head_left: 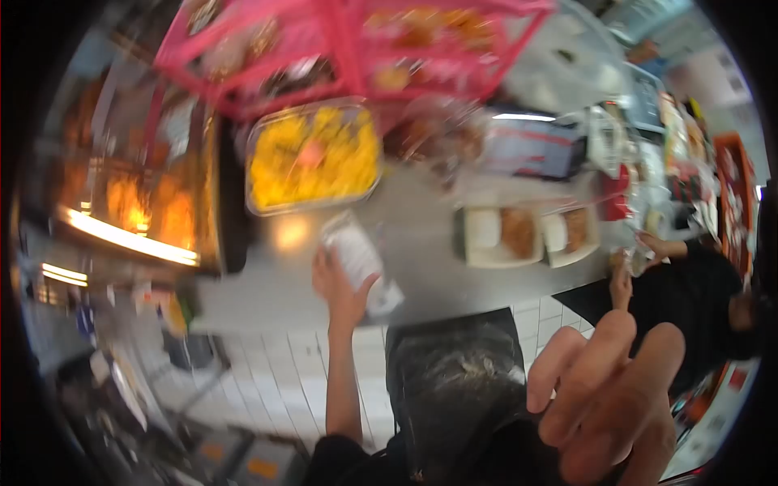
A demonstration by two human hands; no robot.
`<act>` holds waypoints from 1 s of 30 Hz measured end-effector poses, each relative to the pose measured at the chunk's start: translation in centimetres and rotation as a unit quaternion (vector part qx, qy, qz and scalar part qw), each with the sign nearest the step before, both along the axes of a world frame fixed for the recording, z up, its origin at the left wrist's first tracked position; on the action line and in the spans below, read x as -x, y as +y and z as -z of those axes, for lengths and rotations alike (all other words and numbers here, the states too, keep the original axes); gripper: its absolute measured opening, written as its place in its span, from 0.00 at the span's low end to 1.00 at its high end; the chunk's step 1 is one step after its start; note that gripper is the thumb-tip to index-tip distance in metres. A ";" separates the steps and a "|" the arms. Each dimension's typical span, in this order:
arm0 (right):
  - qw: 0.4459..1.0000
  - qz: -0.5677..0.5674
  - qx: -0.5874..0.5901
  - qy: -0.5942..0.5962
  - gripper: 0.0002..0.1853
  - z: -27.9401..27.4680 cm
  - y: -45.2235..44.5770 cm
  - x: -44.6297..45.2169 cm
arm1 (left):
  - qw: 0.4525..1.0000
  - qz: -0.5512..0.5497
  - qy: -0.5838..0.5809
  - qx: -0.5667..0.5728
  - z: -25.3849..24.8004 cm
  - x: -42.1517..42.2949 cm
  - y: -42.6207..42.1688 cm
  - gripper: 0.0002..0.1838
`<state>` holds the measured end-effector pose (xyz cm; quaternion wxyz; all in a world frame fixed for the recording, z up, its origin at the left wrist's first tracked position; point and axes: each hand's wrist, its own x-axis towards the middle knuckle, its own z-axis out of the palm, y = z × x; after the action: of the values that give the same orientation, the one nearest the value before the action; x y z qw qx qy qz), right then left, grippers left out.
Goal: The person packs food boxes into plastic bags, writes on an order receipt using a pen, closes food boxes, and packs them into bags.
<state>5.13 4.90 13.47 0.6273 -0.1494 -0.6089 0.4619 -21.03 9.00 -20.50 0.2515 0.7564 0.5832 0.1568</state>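
Observation:
My left hand (344, 287) is closed on a white packet with faint print (354, 255), at the near edge of the steel counter. Motion smears the packet, so its contents cannot be told. Just beyond it sits a clear plastic tub of yellow food (320, 166) with a pinkish piece on top. My right hand (612, 397) is raised close to the camera at lower right, fingers curled in; whatever they hold, if anything, is hidden. To the right on the counter (421, 235) stand two open boxes (504, 255) (571, 249), each with white and brown food.
Pink baskets (348, 49) with packed food line the back. A lit warming cabinet (142, 202) stands at left. A tablet-like screen (535, 146) lies behind the boxes. At right, a co-worker in black (685, 300) handles something small. A black bag-lined bin (454, 364) stands below the edge.

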 end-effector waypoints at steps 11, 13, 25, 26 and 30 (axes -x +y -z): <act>0.674 0.266 0.355 -0.591 0.24 9.3 19.7 -37.9 | 0.991 -0.117 -0.068 -0.003 -10.3 -8.8 -4.7 0.24; 0.591 0.147 0.269 -0.746 0.32 15.9 24.8 -39.6 | 0.978 -0.204 -0.043 0.010 -11.8 -9.6 -8.1 0.19; 0.486 0.067 0.064 -0.869 0.23 26.7 35.0 -43.9 | 0.920 -0.377 -0.083 0.069 -8.9 -14.4 -26.2 0.14; 0.500 0.072 0.059 -0.861 0.22 25.9 34.9 -43.8 | 0.920 -0.374 -0.093 0.070 -9.0 -14.6 -26.3 0.14; 0.573 0.113 0.022 -0.811 0.19 22.1 33.9 -44.9 | 0.937 -0.321 -0.127 0.055 -9.2 -14.5 -24.4 0.15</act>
<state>50.05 38.80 -8.68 -0.0855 -0.5426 -0.8312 0.0863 -6.58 -15.38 -11.29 0.3009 0.4874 0.7663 0.2912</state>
